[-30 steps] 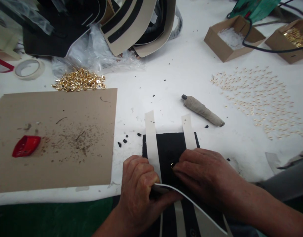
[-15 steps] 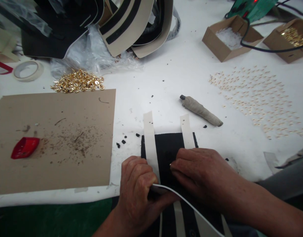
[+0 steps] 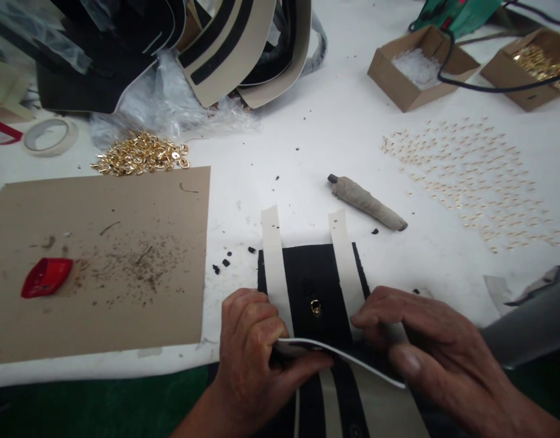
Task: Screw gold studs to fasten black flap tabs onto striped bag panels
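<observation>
A striped black-and-beige panel point(image 3: 389, 401) lies before me, its near part folded up, the pale edge facing me. My left hand point(image 3: 257, 347) is closed on that edge, thumb beneath and fingers curled on top. On the black strip beyond the fold sits a small gold fitting point(image 3: 316, 308), between two beige bands. My right hand point(image 3: 426, 347) is at the panel's right side, thumb and fingers apart. Its fingertips are close to the right band, its thumb by the raised edge; whether they touch is unclear.
A cloth-wrapped tool point(image 3: 369, 204) lies past the panel. Gold fittings point(image 3: 143, 153) are heaped behind a cardboard sheet point(image 3: 101, 322) with a red piece point(image 3: 47, 277). Tiny gold parts point(image 3: 481, 176) spread at right, before two cardboard boxes point(image 3: 399, 85). Curved panels point(image 3: 229, 55) stand at back left.
My right hand has moved right, off the black strip, and its fingers have spread. The gold fitting is now uncovered. My left hand keeps its hold on the fold.
</observation>
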Tool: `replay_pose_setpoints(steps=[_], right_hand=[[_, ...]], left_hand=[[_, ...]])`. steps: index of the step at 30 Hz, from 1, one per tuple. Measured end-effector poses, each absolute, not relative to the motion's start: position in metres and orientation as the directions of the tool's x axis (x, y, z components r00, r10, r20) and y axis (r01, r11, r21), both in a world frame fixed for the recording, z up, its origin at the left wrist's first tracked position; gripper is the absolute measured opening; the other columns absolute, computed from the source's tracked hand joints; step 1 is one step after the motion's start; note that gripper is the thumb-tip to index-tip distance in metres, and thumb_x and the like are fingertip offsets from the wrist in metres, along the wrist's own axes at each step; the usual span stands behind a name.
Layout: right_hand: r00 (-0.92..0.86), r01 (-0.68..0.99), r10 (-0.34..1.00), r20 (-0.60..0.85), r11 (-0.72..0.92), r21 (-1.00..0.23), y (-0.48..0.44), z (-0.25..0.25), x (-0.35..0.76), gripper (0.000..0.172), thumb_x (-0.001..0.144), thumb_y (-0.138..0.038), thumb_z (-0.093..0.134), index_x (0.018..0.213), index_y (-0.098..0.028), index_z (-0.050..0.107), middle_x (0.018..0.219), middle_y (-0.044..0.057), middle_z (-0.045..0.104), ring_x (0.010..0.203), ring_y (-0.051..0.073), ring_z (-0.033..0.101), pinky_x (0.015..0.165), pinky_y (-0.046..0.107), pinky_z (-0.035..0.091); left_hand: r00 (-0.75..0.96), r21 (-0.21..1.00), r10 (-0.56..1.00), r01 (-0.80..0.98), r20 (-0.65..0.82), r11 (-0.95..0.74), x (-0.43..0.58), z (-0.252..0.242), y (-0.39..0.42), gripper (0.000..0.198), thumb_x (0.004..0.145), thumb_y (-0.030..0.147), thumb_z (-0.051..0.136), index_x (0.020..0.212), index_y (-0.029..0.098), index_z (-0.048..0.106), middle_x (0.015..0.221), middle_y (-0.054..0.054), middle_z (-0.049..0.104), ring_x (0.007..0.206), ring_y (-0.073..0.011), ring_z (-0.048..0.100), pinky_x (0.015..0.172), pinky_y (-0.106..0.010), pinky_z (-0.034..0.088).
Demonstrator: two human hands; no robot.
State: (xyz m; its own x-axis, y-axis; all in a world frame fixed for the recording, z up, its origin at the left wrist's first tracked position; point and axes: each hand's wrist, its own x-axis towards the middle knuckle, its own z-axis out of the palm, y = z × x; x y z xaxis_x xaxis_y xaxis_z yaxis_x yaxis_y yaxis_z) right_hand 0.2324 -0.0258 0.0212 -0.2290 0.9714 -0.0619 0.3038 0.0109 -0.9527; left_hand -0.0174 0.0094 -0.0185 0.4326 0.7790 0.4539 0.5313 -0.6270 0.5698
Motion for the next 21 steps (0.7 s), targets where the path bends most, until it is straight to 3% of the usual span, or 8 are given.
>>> replay_pose_setpoints(steps=[3,7,9,11,13,17,21], right_hand=[[-0.287,0.299,0.958,0.018,0.108,-0.948,-0.037,0.015,0.232,0.052,0.094,-0.070,0.061,0.116,-0.024,0.072,0.096,0.008,0.072,0.086,0.023,0.070,0.072,0.032,0.055],[-0.362,0.352,0.930,0.068,0.204,-0.914,-0.045,0.010,0.230,0.032,0.092,-0.042,0.078,0.119,-0.028,0.070,0.097,0.004,0.072,0.087,0.019,0.069,0.077,0.031,0.053],[-0.392,0.305,0.917,0.073,0.204,-0.930,-0.043,0.012,0.230,0.031,0.096,-0.047,0.071,0.121,-0.028,0.070,0.096,0.004,0.073,0.085,0.019,0.069,0.076,0.032,0.052],[-0.374,0.238,0.925,0.063,0.162,-0.958,-0.035,0.016,0.230,0.042,0.102,-0.061,0.054,0.120,-0.027,0.071,0.091,0.005,0.073,0.082,0.020,0.069,0.073,0.032,0.052],[-0.309,0.238,0.950,0.047,0.125,-0.963,-0.025,0.019,0.230,0.041,0.107,-0.055,0.047,0.116,-0.025,0.072,0.084,0.003,0.071,0.075,0.017,0.068,0.068,0.030,0.051],[-0.256,0.463,0.967,0.004,0.127,-0.877,-0.005,0.017,0.227,0.011,0.102,-0.022,0.063,0.105,-0.022,0.074,0.086,0.001,0.070,0.073,0.013,0.064,0.065,0.025,0.046],[-0.398,0.633,0.913,-0.095,0.197,-0.749,0.004,0.010,0.222,0.012,0.101,-0.021,0.064,0.104,-0.023,0.075,0.085,0.000,0.066,0.075,0.014,0.061,0.066,0.028,0.040]], left_hand=[[0.429,0.555,0.784,0.554,0.448,-0.621,-0.016,-0.017,0.010,0.041,0.081,0.044,0.085,0.091,0.022,0.052,0.082,-0.004,0.064,0.086,-0.0240,0.062,0.086,-0.048,0.051],[0.424,0.553,0.781,0.551,0.459,-0.625,-0.015,-0.016,0.010,0.028,0.090,0.032,0.075,0.089,0.022,0.048,0.081,-0.004,0.061,0.086,-0.0240,0.060,0.083,-0.047,0.050],[0.431,0.553,0.775,0.543,0.462,-0.632,-0.015,-0.016,0.010,0.028,0.090,0.031,0.073,0.090,0.022,0.047,0.082,-0.004,0.060,0.085,-0.0238,0.059,0.083,-0.047,0.049],[0.435,0.548,0.772,0.544,0.463,-0.636,-0.015,-0.017,0.009,0.032,0.089,0.036,0.077,0.091,0.022,0.047,0.083,-0.004,0.060,0.086,-0.0241,0.059,0.084,-0.047,0.049],[0.442,0.538,0.772,0.554,0.457,-0.635,-0.015,-0.017,0.009,0.039,0.086,0.042,0.081,0.093,0.021,0.048,0.084,-0.005,0.061,0.088,-0.0248,0.059,0.085,-0.048,0.049],[0.447,0.545,0.777,0.553,0.443,-0.630,-0.015,-0.018,0.008,0.040,0.086,0.043,0.082,0.093,0.020,0.049,0.084,-0.006,0.061,0.090,-0.0253,0.058,0.088,-0.050,0.048],[0.446,0.560,0.771,0.530,0.455,-0.637,-0.015,-0.018,0.008,0.040,0.084,0.038,0.084,0.095,0.020,0.050,0.085,-0.006,0.062,0.090,-0.0244,0.059,0.089,-0.052,0.049]])
